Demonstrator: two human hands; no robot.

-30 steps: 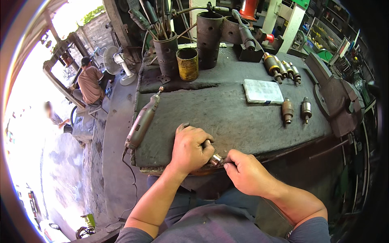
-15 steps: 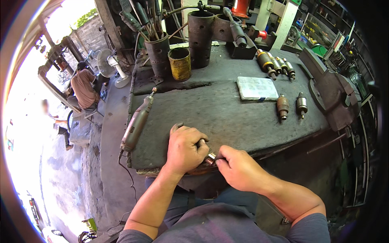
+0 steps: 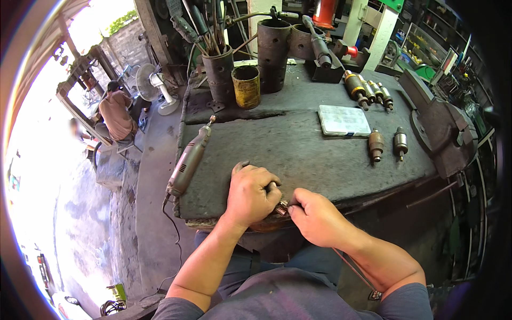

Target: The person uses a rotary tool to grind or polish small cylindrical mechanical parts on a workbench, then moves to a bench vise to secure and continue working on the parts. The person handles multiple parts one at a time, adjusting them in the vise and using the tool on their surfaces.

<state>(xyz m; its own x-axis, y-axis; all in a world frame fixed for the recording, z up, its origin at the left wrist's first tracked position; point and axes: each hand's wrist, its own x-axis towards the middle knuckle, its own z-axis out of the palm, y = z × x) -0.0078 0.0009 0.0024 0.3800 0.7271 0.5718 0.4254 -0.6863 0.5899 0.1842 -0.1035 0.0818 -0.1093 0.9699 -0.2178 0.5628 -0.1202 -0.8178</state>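
Observation:
At the bench's front edge, my left hand (image 3: 250, 196) is closed around a small shiny metal cylinder (image 3: 281, 208). My right hand (image 3: 319, 217) is closed at that cylinder's right end, thumb against index finger; what is inside its fingers is hidden. Below my right wrist a thin rod or cord (image 3: 349, 264) slants down. A grey rotary tool (image 3: 186, 162) with a cable lies to the left of my hands.
The dark bench (image 3: 277, 144) also holds a clear plastic case (image 3: 344, 121), several armatures (image 3: 376, 146), a yellow can (image 3: 246, 88), dark tool-filled cylinders (image 3: 218, 80) and a large vise (image 3: 442, 136). Beyond its left side stand a fan (image 3: 146, 82) and a seated person (image 3: 118, 114).
My right hand has shifted slightly up and left beside the metal cylinder, and the thin line below its wrist shows more plainly. The person at far left has moved slightly. The view wobbles a little.

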